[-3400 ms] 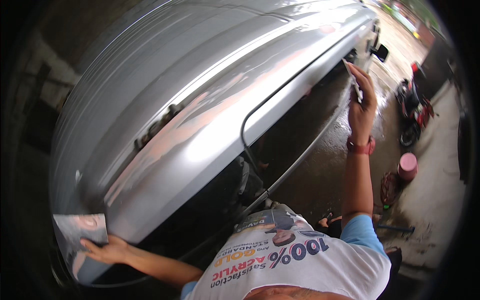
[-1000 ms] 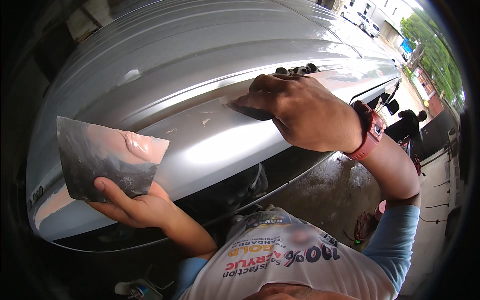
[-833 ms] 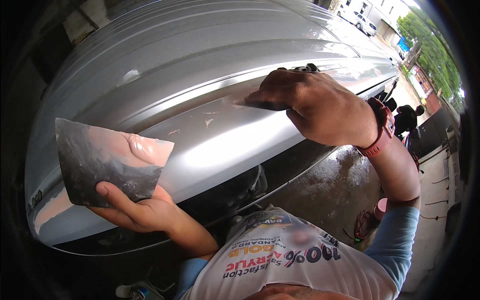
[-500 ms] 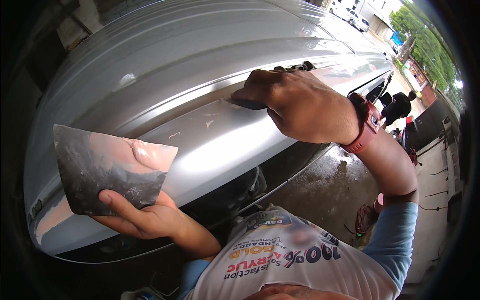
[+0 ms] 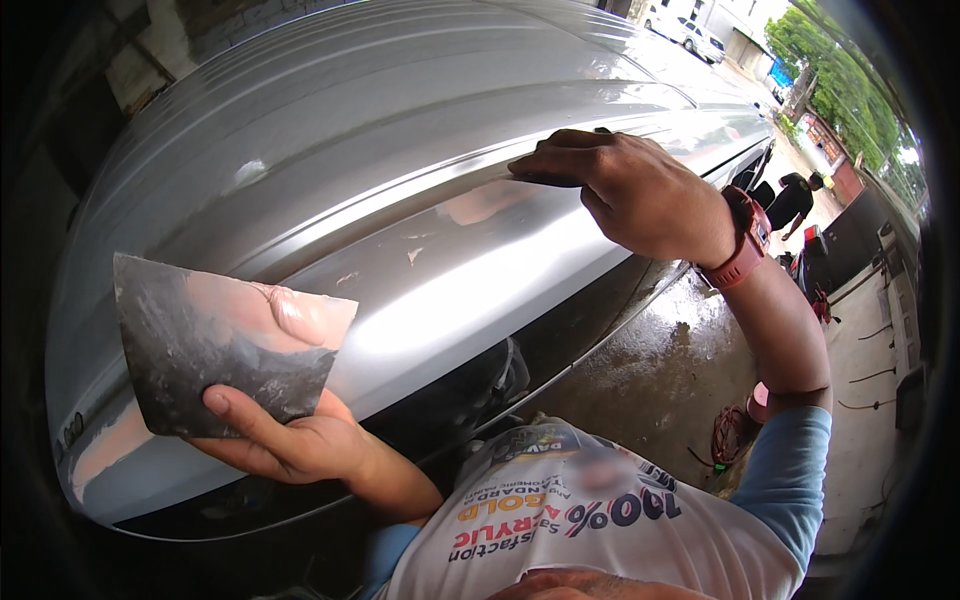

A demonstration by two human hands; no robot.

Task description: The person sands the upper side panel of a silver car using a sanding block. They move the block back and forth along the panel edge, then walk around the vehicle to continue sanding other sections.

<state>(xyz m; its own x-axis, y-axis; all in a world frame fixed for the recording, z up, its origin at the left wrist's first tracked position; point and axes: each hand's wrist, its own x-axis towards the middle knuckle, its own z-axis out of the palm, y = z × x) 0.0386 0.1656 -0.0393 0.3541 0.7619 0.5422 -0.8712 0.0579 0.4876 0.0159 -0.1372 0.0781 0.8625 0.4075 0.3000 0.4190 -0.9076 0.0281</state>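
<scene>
My left hand point(image 5: 290, 435) grips a dark flat mixing board point(image 5: 190, 350) by its lower edge, thumb on top. Pink body filler point(image 5: 305, 318) is heaped near the board's right corner and smeared thinly across its upper part. Over the silver vehicle's upper side panel point(image 5: 350, 240), my right hand point(image 5: 640, 195) is closed with the fingers pinched on a thin dark spreader point(image 5: 548, 179), mostly hidden beneath them. Just left of those fingers, a pink filler patch point(image 5: 485, 203) lies on the panel. Smaller pink specks point(image 5: 414, 256) dot the surface nearby.
The ribbed silver roof point(image 5: 330, 110) stretches away beyond the panel. Another pink patch point(image 5: 108, 440) marks the vehicle's left end. Below are a dark window point(image 5: 450, 385) and wet floor point(image 5: 640, 400). A coiled cable point(image 5: 735, 437) lies right; another person point(image 5: 795, 200) stands farther off.
My right hand has moved right along the panel, uncovering the pink patch. The left hand and board have barely shifted. The person in the background has changed posture.
</scene>
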